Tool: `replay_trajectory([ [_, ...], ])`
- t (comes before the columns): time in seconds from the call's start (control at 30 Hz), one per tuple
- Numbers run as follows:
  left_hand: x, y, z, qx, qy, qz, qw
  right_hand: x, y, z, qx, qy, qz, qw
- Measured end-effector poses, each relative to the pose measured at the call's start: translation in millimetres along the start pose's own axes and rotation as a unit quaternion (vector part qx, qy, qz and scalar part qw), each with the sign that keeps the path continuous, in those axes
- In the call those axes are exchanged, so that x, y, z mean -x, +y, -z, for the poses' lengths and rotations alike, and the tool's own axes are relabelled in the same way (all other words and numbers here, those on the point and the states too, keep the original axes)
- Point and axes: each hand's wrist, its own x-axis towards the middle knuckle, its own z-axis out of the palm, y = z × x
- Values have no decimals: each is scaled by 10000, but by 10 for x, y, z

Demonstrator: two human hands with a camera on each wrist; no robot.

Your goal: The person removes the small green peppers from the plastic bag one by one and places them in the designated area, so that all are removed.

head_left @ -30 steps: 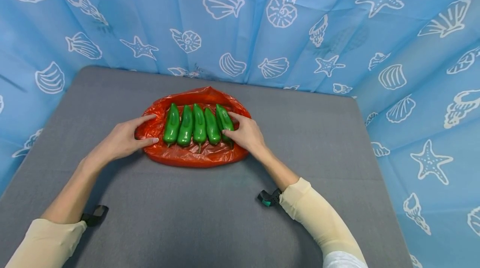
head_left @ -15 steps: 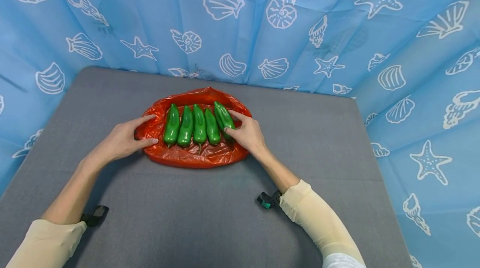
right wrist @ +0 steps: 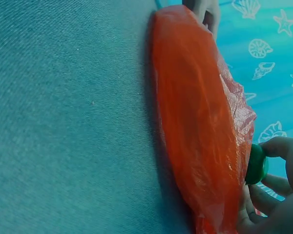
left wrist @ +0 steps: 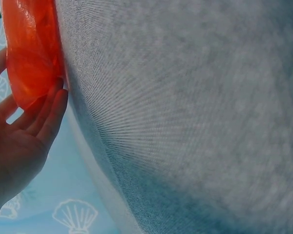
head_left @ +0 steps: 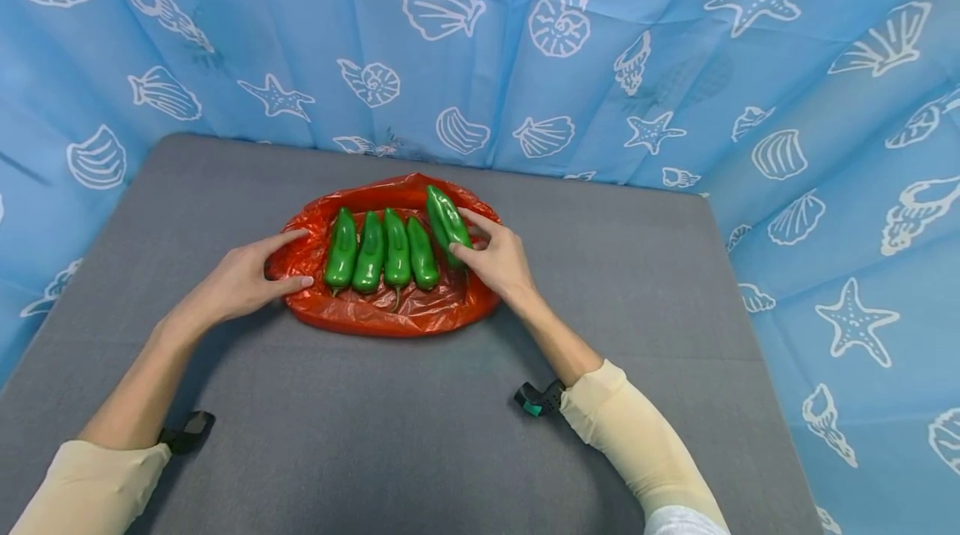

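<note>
Peppers (head_left: 370, 258) lie four abreast left of frame center in a bag (head_left: 390, 322), its mouth spread wide, apparently for easy reach. We see the right hand (head_left: 504, 264) pinching a fifth pepper (head_left: 444, 214) near center; the left hand (head_left: 243, 275) grips the bag's left end, likely to steady it. We can read no writing or brand.

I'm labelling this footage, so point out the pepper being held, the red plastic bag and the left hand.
Held pepper (head_left: 446, 217): head view, middle of its green side.
Red plastic bag (right wrist: 195, 117): right wrist view, its outer side wall.
Left hand (head_left: 238, 281): head view, back of the hand.
</note>
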Motion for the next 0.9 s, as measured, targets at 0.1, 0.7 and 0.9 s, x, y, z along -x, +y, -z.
replay_trajectory([
  [0.1,2,-9,-5,11,21,-38,10000,3,-14,25,-177,82,93,9998],
  [0.7,-3,-15,4,-38,2,-71,10000,-8,-102,255,-1783,544,-5,9825],
  [0.9,-11,-30,-1,-72,-10,-81,9999,-28,-81,386,-2141,824,-206,9731],
])
